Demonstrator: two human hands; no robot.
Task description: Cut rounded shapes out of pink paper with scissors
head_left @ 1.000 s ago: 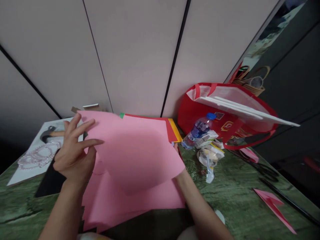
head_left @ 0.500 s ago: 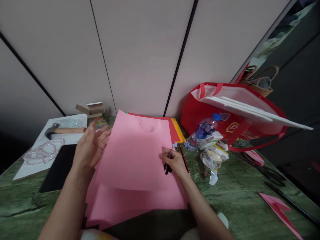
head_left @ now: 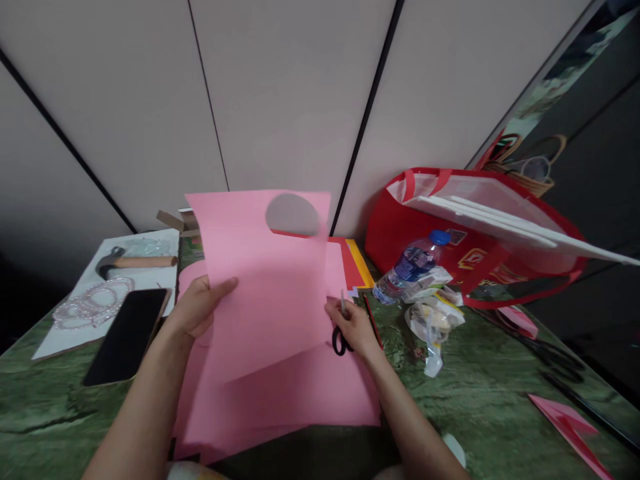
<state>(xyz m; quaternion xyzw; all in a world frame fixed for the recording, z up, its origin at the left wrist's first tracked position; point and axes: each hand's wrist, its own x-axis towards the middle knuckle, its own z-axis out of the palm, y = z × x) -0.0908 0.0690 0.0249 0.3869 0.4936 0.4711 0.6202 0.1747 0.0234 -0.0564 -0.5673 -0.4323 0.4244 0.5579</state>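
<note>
Head-worn camera, looking forward and down, close over the green tabletop (head_left: 500,393) (one view only)

The raised sheet of paper (head_left: 260,280) is plain pink, and so are the sheets (head_left: 295,400) lying under it. Behind them the stacked paper (head_left: 353,263) shows red, yellow and orange edges. The scissors (head_left: 341,337) have black handles. The tabletop (head_left: 475,393) is green with darker marbled veining. The phone (head_left: 127,337) is black with a pale rim. The beaded bracelets (head_left: 90,303) look clear or pale pink, hard to tell, on a white sheet (head_left: 55,337). The hammer (head_left: 133,262) has a tan wooden handle and dark head. The tote bag (head_left: 450,227) is red with gold print; the water bottle (head_left: 410,267) has a blue cap. The paper scrap (head_left: 570,427) is pink.
</note>
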